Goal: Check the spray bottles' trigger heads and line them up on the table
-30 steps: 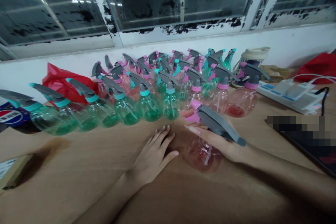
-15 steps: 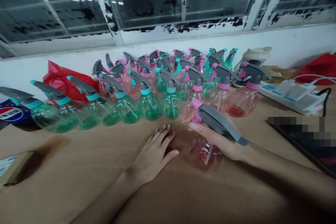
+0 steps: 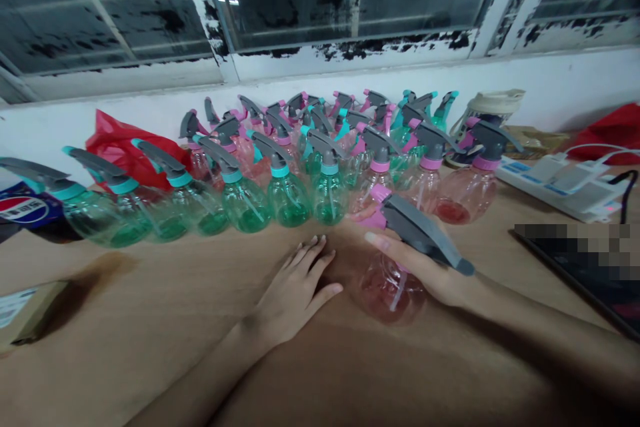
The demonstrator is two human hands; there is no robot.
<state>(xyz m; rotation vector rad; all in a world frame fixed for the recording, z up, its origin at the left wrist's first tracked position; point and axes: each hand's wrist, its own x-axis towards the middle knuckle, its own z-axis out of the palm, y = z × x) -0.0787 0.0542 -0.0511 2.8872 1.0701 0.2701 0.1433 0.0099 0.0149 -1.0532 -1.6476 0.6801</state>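
My right hand (image 3: 425, 263) is closed around the neck of a pink spray bottle (image 3: 387, 290), just below its grey and pink trigger head. The bottle is upright, clear pink, with a white tube inside; its base seems to be at the tabletop. My left hand (image 3: 295, 290) lies flat on the wooden table (image 3: 165, 327), fingers spread, holding nothing. Beyond it stands a row of green spray bottles, the nearest being a green spray bottle (image 3: 329, 203) with a turquoise collar. Behind the held bottle are several pink ones, among them a pink spray bottle (image 3: 465, 197) at the row's right end.
More spray bottles crowd toward the wall. A red plastic bag (image 3: 127, 147) and a Pepsi bottle (image 3: 30, 210) are at left, with a small cardboard box (image 3: 37, 310) nearer. To the right are a power strip (image 3: 555, 187), a dark tablet-like device (image 3: 575, 280) and a lidded cup (image 3: 493, 110).
The view has shifted slightly. Both hands keep nearly the same positions, the right still around the pink spray bottle and the left still flat on the table.
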